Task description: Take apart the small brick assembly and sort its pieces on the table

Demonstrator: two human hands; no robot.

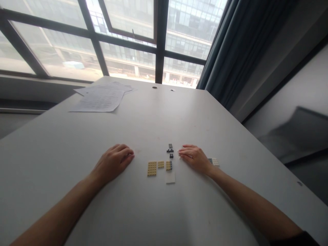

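Note:
My left hand [114, 160] rests on the white table, its fingers loosely curled, with nothing visible in them. Over on the other side my right hand [194, 158] lies with fingers stretched out; small white bits at its fingertips are too small to name. Between the hands is a group of toy building bricks: a large tan plate [152, 168], a small tan plate [161, 164], a tan and grey piece [168, 165] and a flat white tile [170, 177]. Several small dark pieces [170, 150] lie just left of my right fingertips. White and grey studded pieces [215, 162] sit partly behind my right wrist.
Printed papers [102, 97] are spread at the table's far left. Two cable holes [154, 87] show near the far edge of the table [164, 123]. Windows stand beyond it, with a dark curtain [230, 51] at the right. A small dark object [299, 183] lies near the right edge.

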